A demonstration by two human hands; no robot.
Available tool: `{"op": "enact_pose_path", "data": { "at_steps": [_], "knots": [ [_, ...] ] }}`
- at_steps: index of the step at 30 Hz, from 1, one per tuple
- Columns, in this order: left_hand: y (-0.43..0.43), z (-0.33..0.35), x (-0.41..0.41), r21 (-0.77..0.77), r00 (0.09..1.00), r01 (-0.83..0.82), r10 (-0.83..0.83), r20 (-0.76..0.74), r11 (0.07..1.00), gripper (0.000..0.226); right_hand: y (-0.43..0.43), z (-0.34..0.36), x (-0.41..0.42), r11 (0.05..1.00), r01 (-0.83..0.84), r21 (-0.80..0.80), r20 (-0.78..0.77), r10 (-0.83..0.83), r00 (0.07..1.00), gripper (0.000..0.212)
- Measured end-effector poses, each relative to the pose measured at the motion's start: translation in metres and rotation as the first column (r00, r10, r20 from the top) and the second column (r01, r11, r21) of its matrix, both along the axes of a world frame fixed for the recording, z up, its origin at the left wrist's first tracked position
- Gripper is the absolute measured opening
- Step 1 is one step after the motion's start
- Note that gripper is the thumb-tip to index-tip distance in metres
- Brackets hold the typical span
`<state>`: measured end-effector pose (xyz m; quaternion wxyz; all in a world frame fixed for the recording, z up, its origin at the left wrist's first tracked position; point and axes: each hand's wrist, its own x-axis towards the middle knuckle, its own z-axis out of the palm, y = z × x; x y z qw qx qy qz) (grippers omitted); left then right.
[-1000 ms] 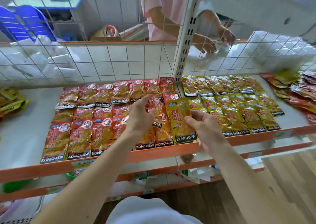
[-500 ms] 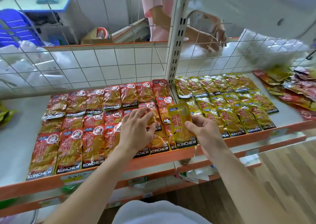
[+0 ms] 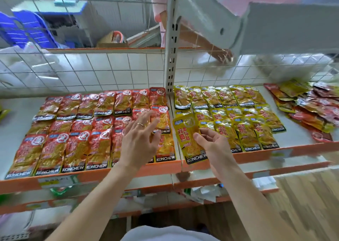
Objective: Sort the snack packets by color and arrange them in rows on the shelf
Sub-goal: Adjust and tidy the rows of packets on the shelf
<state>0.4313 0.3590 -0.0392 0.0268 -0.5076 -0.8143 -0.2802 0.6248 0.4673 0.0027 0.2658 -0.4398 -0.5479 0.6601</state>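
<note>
Flagging risks, biggest first: the shelf (image 3: 12, 130) has only a low orange lip (image 3: 91, 176) in front, and the front rows of both colours sit right against it. One shove forward and packets likely go over.

On the left, the red block (image 3: 82, 130) overlaps like shingles. Our left hand (image 3: 141, 141) is spread flat over its right end (we can't tell if it touches), and a careless sweep could drag a column askew.

On the right, the yellow block (image 3: 238, 115) is packed tight. We judge the free slot to be its front-left corner, so a sloppy drop lands on red.

Far right, the loose pile (image 3: 311, 104) mixes both colours in slick foil and may slide.

Our right hand (image 3: 214, 145) pinches one yellow packet (image 3: 190, 139) by its right edge, thumb on top. The packet hangs between the two blocks with its lower end past the lip. An edge grip on foil is weak, so it could twist or slip out.
</note>
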Motion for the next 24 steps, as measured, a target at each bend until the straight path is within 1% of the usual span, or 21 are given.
{"op": "enact_pose_path", "data": {
  "at_steps": [5,8,11,14,20,24],
  "knots": [
    [0.023,-0.002,0.066,0.005,0.999,0.02,-0.02,-0.029,1.0,0.049,0.031,0.011,0.045,0.999,0.002,-0.037,-0.006,-0.003,1.0,0.01],
    [0.04,-0.003,0.102,0.0,0.998,0.034,-0.034,-0.045,0.999,0.05,0.052,0.012,0.078,0.998,0.0,-0.062,-0.018,-0.001,1.0,0.017],
    [0.055,-0.006,0.13,0.015,0.998,0.035,-0.034,-0.053,0.999,0.049,0.07,0.01,0.105,0.997,-0.012,-0.081,-0.022,0.01,1.0,0.021],
    [0.069,-0.011,0.15,-0.018,0.999,0.015,-0.016,-0.051,1.0,0.051,0.087,0.007,0.123,0.997,-0.021,-0.079,-0.022,0.019,1.0,0.024],
    [0.092,-0.015,0.163,-0.083,0.997,-0.038,0.032,-0.072,0.996,0.055,0.119,0.001,0.13,0.997,-0.071,-0.029,-0.033,0.07,0.997,0.029],
    [0.112,-0.009,0.141,-0.168,0.995,-0.064,0.05,-0.085,0.984,0.065,0.146,0.001,0.112,0.992,-0.111,0.051,0.042,0.109,0.993,0.042]
  ]
}}
